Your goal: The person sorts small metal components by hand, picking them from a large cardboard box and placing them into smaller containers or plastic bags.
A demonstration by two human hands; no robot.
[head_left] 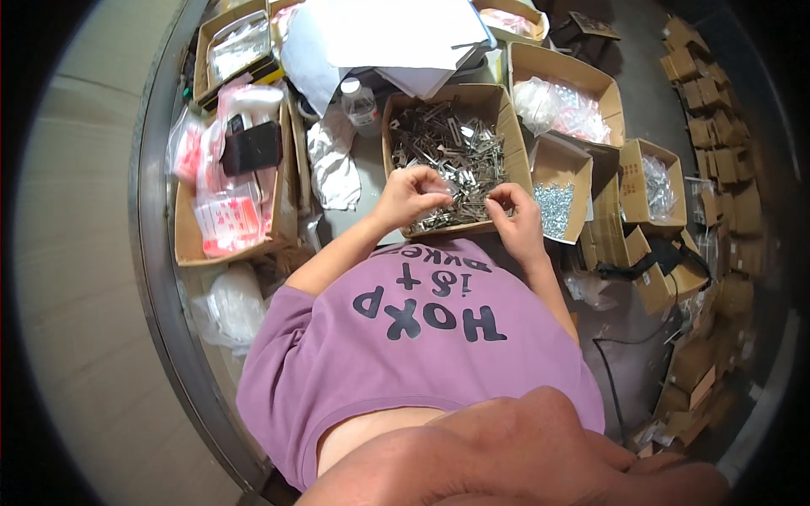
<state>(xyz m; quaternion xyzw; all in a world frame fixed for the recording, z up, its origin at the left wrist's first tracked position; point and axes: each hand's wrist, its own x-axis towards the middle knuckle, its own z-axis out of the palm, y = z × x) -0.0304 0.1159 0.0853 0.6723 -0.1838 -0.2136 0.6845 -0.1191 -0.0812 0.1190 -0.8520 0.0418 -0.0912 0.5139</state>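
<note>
Both my hands are over a cardboard box (517, 160) filled with loose, thin metal clips (460, 143). My left hand (411, 199) is closed at the box's near left, fingers curled round what looks like a small clear plastic bag (435, 187). At the near right corner, my right hand (518, 221) has thumb and fingertips pinched together over the clips. Whatever lies in that pinch is too small to make out. A short gap separates the two hands.
Right of the clips stands a box of small silvery screws (554, 211), with a box of plastic bags (569, 110) behind it. At left, a phone (252, 149) lies on bags in a carton (190, 221). A bottle (360, 105) and white cloth (335, 164) sit between.
</note>
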